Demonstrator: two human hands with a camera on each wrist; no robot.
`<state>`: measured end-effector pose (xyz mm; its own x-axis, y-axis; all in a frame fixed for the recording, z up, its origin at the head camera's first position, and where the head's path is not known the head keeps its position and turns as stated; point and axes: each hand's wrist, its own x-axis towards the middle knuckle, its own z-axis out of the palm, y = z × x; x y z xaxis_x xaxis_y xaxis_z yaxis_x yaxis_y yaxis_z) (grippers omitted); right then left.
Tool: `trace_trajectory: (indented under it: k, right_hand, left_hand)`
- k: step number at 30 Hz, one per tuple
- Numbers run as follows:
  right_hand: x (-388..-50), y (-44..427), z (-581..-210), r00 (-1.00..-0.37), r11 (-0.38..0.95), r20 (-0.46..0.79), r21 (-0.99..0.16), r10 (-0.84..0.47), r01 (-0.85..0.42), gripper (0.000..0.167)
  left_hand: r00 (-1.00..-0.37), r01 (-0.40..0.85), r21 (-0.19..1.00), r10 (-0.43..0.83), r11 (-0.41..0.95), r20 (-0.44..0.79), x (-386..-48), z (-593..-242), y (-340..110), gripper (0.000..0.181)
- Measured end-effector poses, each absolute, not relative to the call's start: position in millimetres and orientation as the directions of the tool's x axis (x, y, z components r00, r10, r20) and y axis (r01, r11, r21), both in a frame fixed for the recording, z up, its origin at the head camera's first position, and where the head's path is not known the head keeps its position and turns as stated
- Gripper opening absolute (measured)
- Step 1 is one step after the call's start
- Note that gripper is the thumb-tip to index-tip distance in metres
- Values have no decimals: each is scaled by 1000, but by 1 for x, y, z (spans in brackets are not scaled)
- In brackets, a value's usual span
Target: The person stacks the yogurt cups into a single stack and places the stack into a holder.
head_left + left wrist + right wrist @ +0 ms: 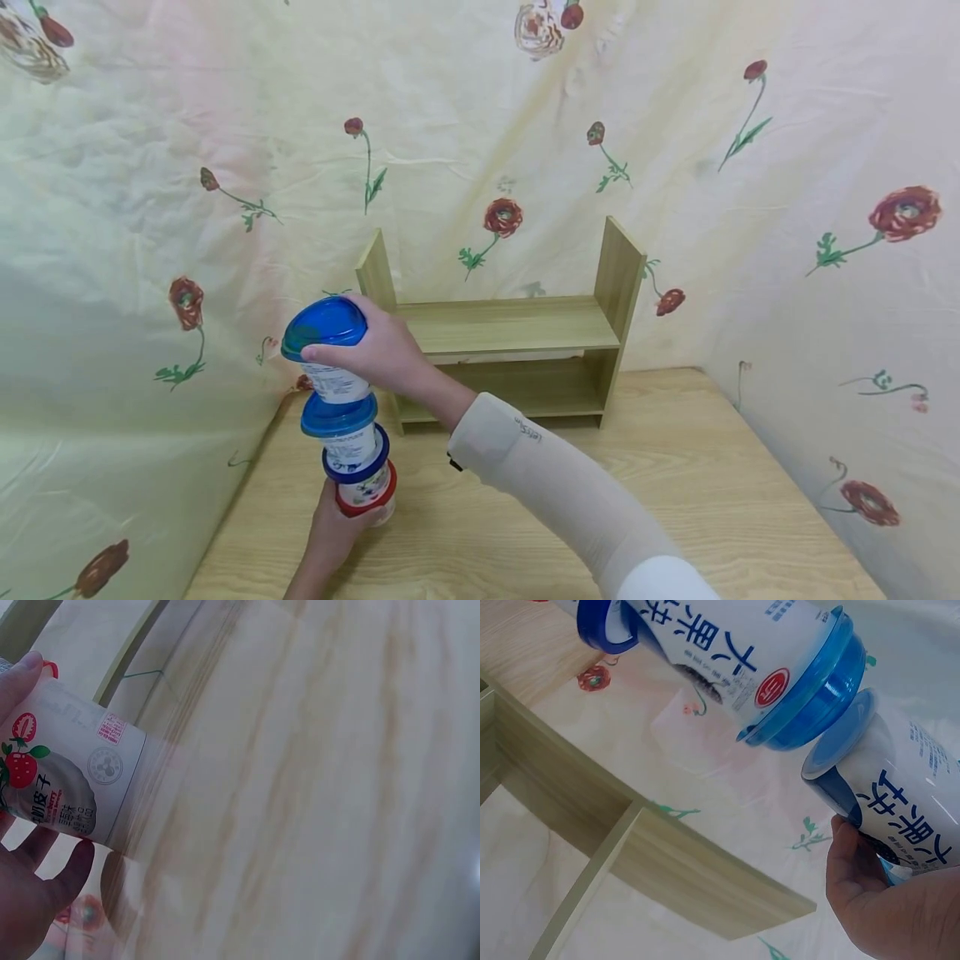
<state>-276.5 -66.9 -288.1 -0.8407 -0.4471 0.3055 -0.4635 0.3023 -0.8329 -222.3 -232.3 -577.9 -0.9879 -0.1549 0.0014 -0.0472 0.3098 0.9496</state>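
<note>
Four lidded cups stand in a leaning column at the left of the head view. My right hand (386, 350) grips the top cup (337, 383) by its light blue lid. Beneath it are a second light-blue-lidded cup (351, 447), a dark-blue-lidded cup and, lowest, a red-lidded cup (367, 492). My left hand (330, 529) holds the lowest cup around its side. In the left wrist view, strawberry print shows on that cup (67, 761). The right wrist view shows the base of the top cup (900, 787) tilted at the edge of the lid below (817, 690).
A two-level wooden shelf (510, 325) with tall side panels stands at the back of the wooden table (480, 517), right of the cups. Flower-patterned cloth (450, 100) hangs behind and at both sides.
</note>
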Motion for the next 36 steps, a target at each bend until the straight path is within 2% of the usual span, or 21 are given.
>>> trace_trajectory:
  k: [7, 15, 27, 36]
  right_hand:
    - [-273, -80, -289, -840, 328, 274, -829, -467, -453, 86]
    - [-274, -86, -297, -835, 363, 254, -811, -488, -459, 89]
    - [-276, -86, -299, -854, 366, 233, -828, -466, -426, 92]
    - [-274, -84, -296, -864, 382, 183, -840, -469, -385, 92]
  left_hand:
    - [-989, -44, 946, -150, 321, 5, -224, -584, -233, 115]
    - [-989, -39, 956, -147, 292, 4, -222, -585, -232, 112]
    - [-991, -27, 955, -135, 296, 13, -225, -582, -233, 117]
    - [-989, -33, 952, -146, 304, 12, -224, -579, -234, 113]
